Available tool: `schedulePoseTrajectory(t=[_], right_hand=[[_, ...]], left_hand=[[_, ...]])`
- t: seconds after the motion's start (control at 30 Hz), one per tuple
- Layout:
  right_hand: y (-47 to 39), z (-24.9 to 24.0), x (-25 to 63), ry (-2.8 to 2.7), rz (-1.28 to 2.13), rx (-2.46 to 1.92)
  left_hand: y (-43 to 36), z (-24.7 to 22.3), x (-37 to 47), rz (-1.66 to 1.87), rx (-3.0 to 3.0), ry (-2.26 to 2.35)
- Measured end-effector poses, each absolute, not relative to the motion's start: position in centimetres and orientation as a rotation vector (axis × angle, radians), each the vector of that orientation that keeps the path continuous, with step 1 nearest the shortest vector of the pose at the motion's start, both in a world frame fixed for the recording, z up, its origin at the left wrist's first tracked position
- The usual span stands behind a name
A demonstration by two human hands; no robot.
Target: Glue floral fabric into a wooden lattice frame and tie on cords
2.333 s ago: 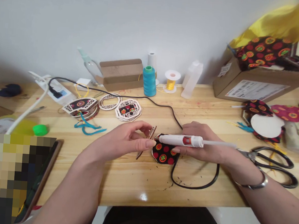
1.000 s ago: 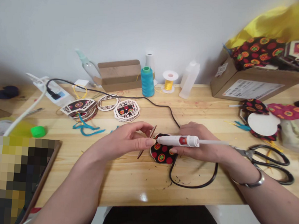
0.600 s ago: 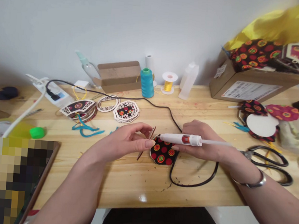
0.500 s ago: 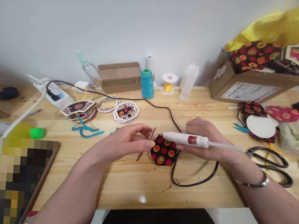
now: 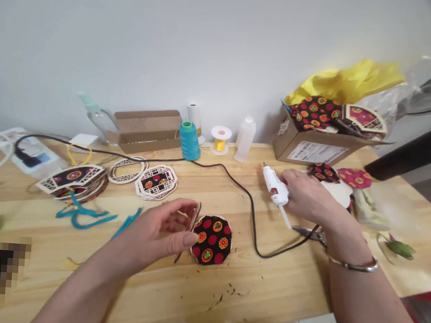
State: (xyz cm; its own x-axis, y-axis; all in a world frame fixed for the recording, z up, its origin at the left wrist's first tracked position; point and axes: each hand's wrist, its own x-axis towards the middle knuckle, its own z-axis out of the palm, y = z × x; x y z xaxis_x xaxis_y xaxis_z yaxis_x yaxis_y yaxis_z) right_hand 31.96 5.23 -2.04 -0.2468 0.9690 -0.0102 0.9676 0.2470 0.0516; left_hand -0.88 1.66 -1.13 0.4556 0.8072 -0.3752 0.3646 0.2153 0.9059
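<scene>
My left hand (image 5: 160,234) pinches a thin, flat wooden piece (image 5: 196,215) seen edge-on between thumb and fingers. Touching or just beside it lies a round pad (image 5: 213,242) covered in black fabric with red and orange flower prints, flat on the table. Over at the right, my right hand (image 5: 303,194) grips a white hot glue gun (image 5: 274,188), its nozzle pointing to the back wall and a clear glue stick coming out of its rear. The handle is hidden behind my hand. A black cord (image 5: 253,208) trails from it across the table.
Dark fabric scraps dot the wooden table (image 5: 169,296). Scissors (image 5: 312,233) lie partly under my right forearm. At the back stand a teal thread cone (image 5: 189,141), a yellow spool (image 5: 220,141), a squeeze bottle (image 5: 245,140) and a cardboard box (image 5: 312,146). Cut-out wooden frames (image 5: 157,182) lie left.
My right hand has carried the glue gun away from the fabric pad, to the right and back. The left hand keeps its pinch on the wooden piece. The view has turned rightward.
</scene>
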Motion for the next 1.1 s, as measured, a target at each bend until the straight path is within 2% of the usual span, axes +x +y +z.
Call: schedulePoseTrajectory(t=[0.2,0.4,0.43,0.53,0.63,0.73,0.87,1.1], right_hand=[[5.9,-3.0,33.1,2.452,-0.167,2.009],[4.6,-2.1,31.4,2.733,0.024,2.087],[4.0,-1.7,30.3,2.876,-0.105,2.076],[1.9,-0.7,26.2,3.114,-0.873,1.95],[0.5,-0.8,23.1,2.863,-1.58,1.899],[0.2,-1.6,22.1,2.442,-2.075,1.944],[0.6,-2.2,22.2,2.154,-2.283,1.959],[1.0,-1.6,22.3,2.018,-2.317,1.992]], left_hand=[[1.2,-1.0,0.0,0.417,1.512,1.164],[1.0,-1.1,0.6,0.463,1.817,1.308],[1.0,-1.2,0.7,0.48,1.883,1.34],[0.8,-1.5,1.0,0.533,2.056,1.424],[0.5,-2.1,1.3,0.621,2.188,1.457],[0.2,-2.7,1.7,0.635,2.24,1.438],[-0.2,-3.0,2.2,0.565,2.206,1.424],[-0.1,-3.2,2.0,0.674,2.21,1.399]])
